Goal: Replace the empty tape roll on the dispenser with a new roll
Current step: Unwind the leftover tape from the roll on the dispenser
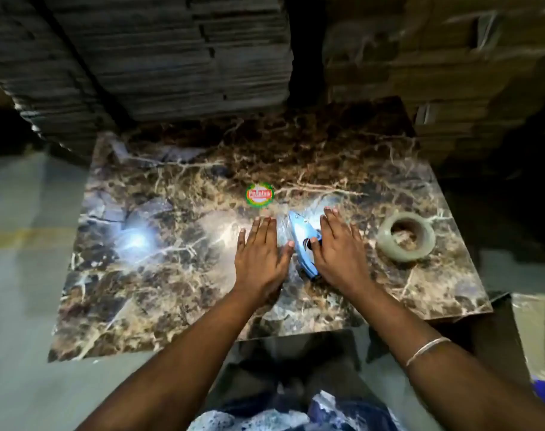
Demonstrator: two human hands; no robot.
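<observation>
The blue tape dispenser (pixel 305 244) lies on its side near the middle of the marbled counter (pixel 171 290), its long body running from the far edge toward the near edge. A clear, shiny band sits at its left side; whether that is an empty core or leftover film cannot be told. The left hand (pixel 262 253) lies flat, palm down, just left of the dispenser, fingers (pixel 263 227) straight and together, thumb reaching to the blue body. The right hand (pixel 339 247) rests flat on the dispenser's right side, fingers extended, thumb tucked against the blue shell. Neither hand grips anything; both merely bracket the tool.

Toward the right edge of the counter, well apart from the hands, lies a tape roll (pixel 406 237), pale greenish-brown with an open core, flat on the surface; it looks like the new roll. A round green and red sticker (pixel 259 194) sits beyond the dispenser, toward the far edge.

The job seems at its opening step: steadying the dispenser before stripping the spent roll. Next calls for closing one hand around the body and working the old core off the hub with the other.
</observation>
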